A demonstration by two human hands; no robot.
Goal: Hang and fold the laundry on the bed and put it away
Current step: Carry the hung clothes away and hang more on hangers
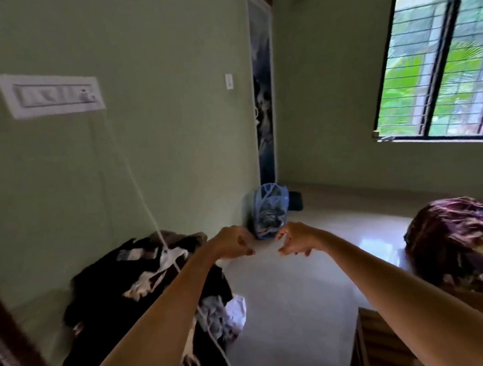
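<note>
Both my arms reach straight out over the pale floor. My left hand (pixel 232 243) and my right hand (pixel 294 239) hover close together at mid-frame, a small gap between them. Their fingers bend loosely downward and I see nothing held in either. Below my left forearm, against the green wall, lies a heap of dark clothes (pixel 134 297) with some white pieces in it. A bundle of maroon patterned fabric (pixel 459 243) lies on the bed at the right edge. The picture is blurred by motion.
A white cable (pixel 139 189) runs from the wall switchboard (pixel 51 94) down into the clothes heap. A blue plastic bag (pixel 270 209) stands by the wardrobe door (pixel 263 102) in the corner. The wooden bed frame (pixel 386 343) is at lower right, under a barred window (pixel 436 63).
</note>
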